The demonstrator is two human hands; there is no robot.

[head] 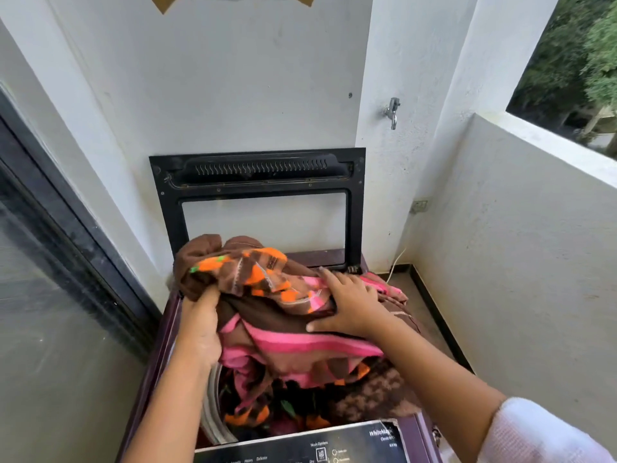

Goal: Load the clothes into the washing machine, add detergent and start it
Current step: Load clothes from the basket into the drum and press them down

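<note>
My left hand is clamped on a brown fold at the left edge of the clothes, fingers curled into it; my right hand lies flat on top of the heap, fingers straight and spread, pressing the pink and brown fabric; the clothes are piled high in the mouth of the washing machine, bulging above its drum; the lid stands open behind them; the control panel sits nearest me; a tap juts out up on the right.
</note>
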